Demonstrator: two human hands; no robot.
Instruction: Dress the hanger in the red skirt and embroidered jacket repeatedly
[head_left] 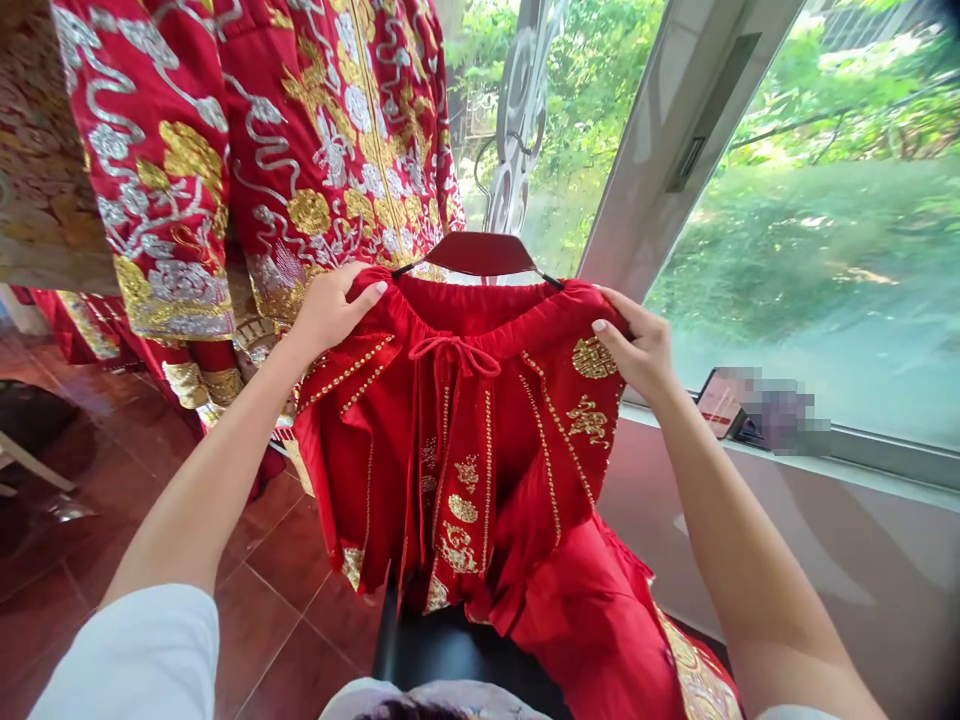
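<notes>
A red skirt [517,470] with gold embroidery, beaded edges and a drawstring bow at the waist is stretched out before me. My left hand [337,308] grips the left end of its gathered waistband, thumb on top. At the other end, my right hand [637,340] pinches the waistband between thumb and fingers. Between the hands, a dark red hanger [480,253] reaches into the waist opening, its metal hook pointing up. The lower part of the skirt drapes down to the right over a black surface [457,650].
Red embroidered jackets [330,130] hang at the left, close to my left hand. A window [817,220] fills the right side, with a phone-like object [724,402] on its sill. Reddish tiles [277,560] cover the floor. A pale chair leg [34,462] shows far left.
</notes>
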